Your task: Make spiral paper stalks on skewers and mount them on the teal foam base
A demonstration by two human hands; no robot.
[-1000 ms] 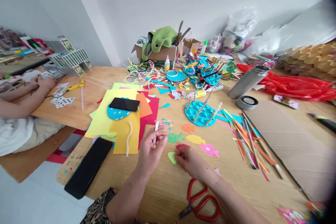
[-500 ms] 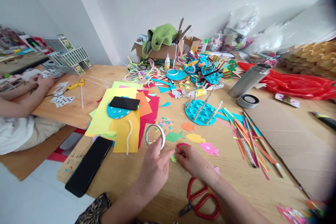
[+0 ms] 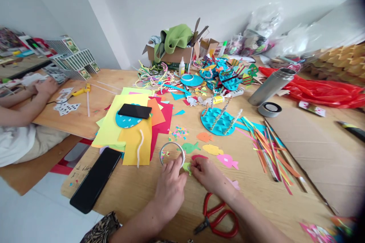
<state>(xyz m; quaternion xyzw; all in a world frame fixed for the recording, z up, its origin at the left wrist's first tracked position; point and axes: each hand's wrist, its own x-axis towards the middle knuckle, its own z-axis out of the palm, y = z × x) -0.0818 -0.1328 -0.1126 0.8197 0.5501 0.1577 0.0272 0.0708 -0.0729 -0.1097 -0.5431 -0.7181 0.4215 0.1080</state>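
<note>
My left hand [image 3: 170, 182] has its fingers closed on a white ring of tape [image 3: 172, 144], which stands out past the fingertips. Close to its right, my right hand [image 3: 205, 171] is closed, and a small light-green paper piece [image 3: 186, 167] lies at its fingertips, between the hands. What the right fingers pinch is hidden. Paper fish lie beyond: green [image 3: 189, 147], orange [image 3: 204, 136], yellow [image 3: 212, 149] and pink [image 3: 227, 160]. A red paper shape [image 3: 199, 157] is partly covered by the right hand. Red-handled scissors [image 3: 219, 218] rest below the right forearm.
At left are a large black phone [image 3: 96, 180], coloured sheets [image 3: 107, 125] with a smaller phone [image 3: 135, 111], and another person's hands [image 3: 45, 85]. A blue disc [image 3: 218, 121] with twisted stems, paper strips [image 3: 273, 148], a steel flask [image 3: 270, 87] and cardboard [image 3: 310, 152] stand or lie right.
My left hand has shifted slightly right and down with the tape ring, which now sits lower and more tilted. The right hand has barely moved.
</note>
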